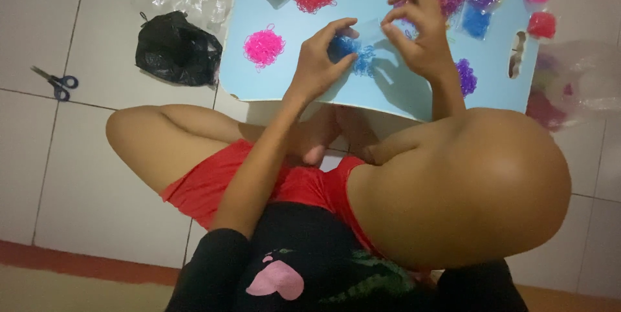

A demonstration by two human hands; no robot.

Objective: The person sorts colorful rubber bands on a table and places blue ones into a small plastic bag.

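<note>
On the pale blue board (272, 86): heap of small blue elastic loops (354, 53), lying between both hands. Left hand (320, 60) pinches its near edge, closest. Right hand (417, 34) holds a clear plastic bag (372, 29), fingers narrowed, just above-right.

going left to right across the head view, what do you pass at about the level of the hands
blue-handled scissors → crumpled black plastic bag → pink pile of small rubber bands → left hand pinching blue rubber bands → right hand → purple band pile

Red shorts (213, 186) — black top (304, 267) (pink heart (277, 279)).
</note>
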